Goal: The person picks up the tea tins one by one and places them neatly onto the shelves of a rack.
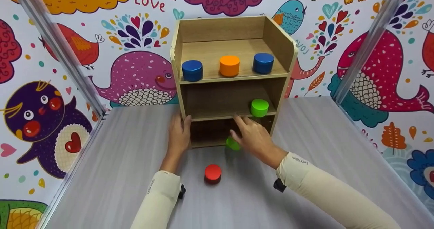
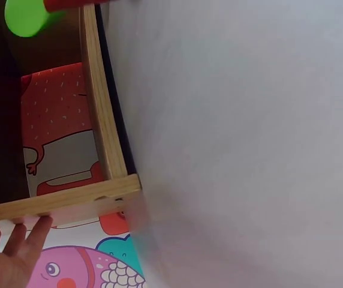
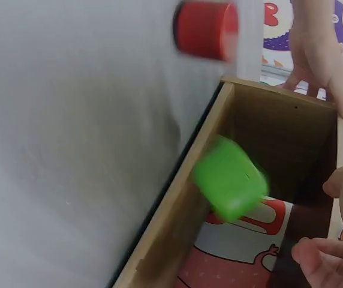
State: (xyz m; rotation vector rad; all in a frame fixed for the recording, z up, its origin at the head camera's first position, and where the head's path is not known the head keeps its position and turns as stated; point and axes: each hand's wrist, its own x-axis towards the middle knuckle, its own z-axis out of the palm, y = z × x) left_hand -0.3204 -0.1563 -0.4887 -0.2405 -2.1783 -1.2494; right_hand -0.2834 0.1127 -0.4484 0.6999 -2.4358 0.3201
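Observation:
A small wooden shelf unit (image 1: pixel 234 80) stands on the table. My left hand (image 1: pixel 179 134) holds its left side panel, fingers against the outer face (image 2: pixel 9 258) and thumb over the front edge. My right hand (image 1: pixel 256 137) is at the front of the middle board, its fingers (image 3: pixel 324 255) spread with nothing between them. Below it a green cylinder (image 1: pixel 233 143), partly covered by the thumb in the head view, is tilted and blurred before the bottom compartment, apart from the fingers (image 3: pixel 231 180). A red cylinder (image 1: pixel 213 174) rests on the table in front.
On the top board stand two blue cylinders (image 1: pixel 192 70) (image 1: pixel 263 63) with an orange one (image 1: pixel 229 65) between them. Another green cylinder (image 1: pixel 259 107) sits at the right of the middle board. Patterned walls (image 1: pixel 135 76) and metal posts (image 1: pixel 61 53) enclose the table (image 1: pixel 112 174).

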